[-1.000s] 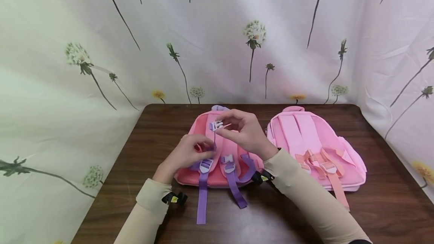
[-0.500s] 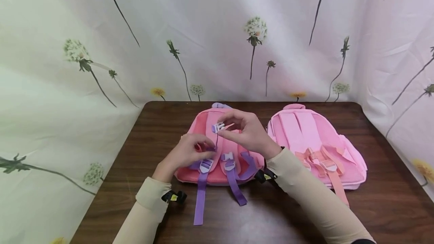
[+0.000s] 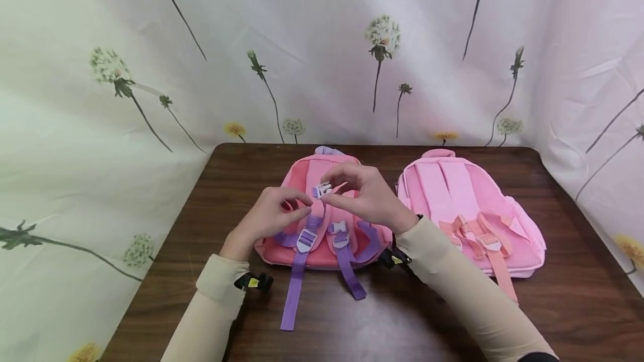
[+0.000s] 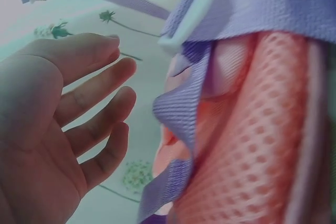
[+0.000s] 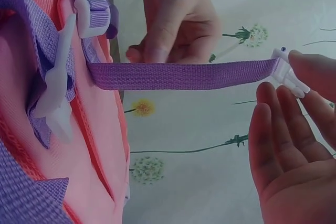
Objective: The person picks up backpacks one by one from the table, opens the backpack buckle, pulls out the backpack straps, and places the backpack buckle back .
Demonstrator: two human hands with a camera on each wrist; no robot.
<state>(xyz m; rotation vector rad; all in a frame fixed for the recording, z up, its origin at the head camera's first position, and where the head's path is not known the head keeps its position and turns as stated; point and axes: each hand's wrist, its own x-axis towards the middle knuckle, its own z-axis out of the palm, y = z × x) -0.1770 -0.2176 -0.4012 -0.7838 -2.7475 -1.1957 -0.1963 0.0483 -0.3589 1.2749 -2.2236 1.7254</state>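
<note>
A pink and coral backpack (image 3: 297,177) with purple straps lies back side up on the table. Above it my right hand (image 3: 367,193) pinches a white side-release buckle (image 3: 322,190) between thumb and fingers. A purple webbing strap (image 5: 184,77) runs taut from that buckle to the backpack. My left hand (image 3: 269,214) hovers over the backpack's left side, fingers loosely bent; in the left wrist view it holds nothing and stands apart from the webbing. Below it sits a white strap adjuster (image 3: 306,241) with a loose purple tail. Another white buckle piece (image 3: 339,228) rests on the right shoulder strap.
A second, light pink backpack (image 3: 490,194) with orange straps (image 3: 498,267) lies to the right. Both bags are on a dark wooden table (image 3: 201,211). A white curtain with dandelion prints (image 3: 322,71) hangs behind the table and along its sides.
My left hand has risen slightly and drawn back to the left from the purple strap, uncovering more of the adjuster. The right hand keeps its pinch on the buckle. The head view has tilted slightly.
</note>
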